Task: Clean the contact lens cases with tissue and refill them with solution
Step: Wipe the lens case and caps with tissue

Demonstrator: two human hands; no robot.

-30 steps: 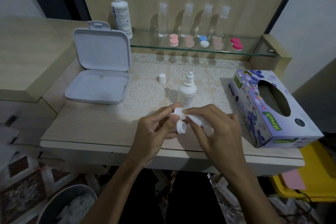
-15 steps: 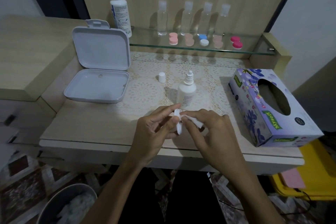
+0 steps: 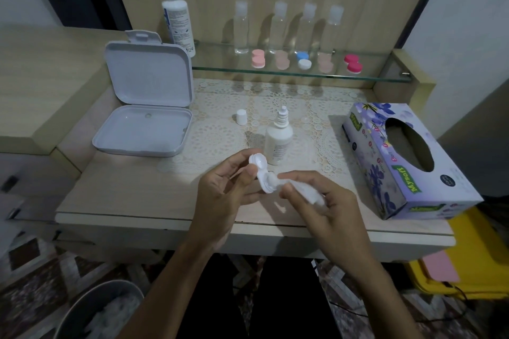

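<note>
My left hand (image 3: 223,195) grips a white contact lens case (image 3: 260,170) above the table's front edge, both wells facing me. My right hand (image 3: 327,203) pinches a twisted white tissue (image 3: 300,190) whose tip pokes into the lower well. Just behind the case stands a small white solution bottle (image 3: 278,140), uncapped, and its white cap (image 3: 241,117) sits on the lace mat to the left. Several more lens cases (image 3: 303,60) in pink, blue-white and red lie on the glass shelf (image 3: 371,74) at the back.
An open white box (image 3: 143,129) sits at the left of the table. A purple tissue box (image 3: 405,159) lies at the right. A tall solution bottle (image 3: 176,14) and several clear bottles (image 3: 241,27) stand at the back. A bin (image 3: 96,311) with used tissue is on the floor.
The lens case has turned in my left hand so its wells face up. My right hand has drawn back to the right and now works the tissue tip into the lower well.
</note>
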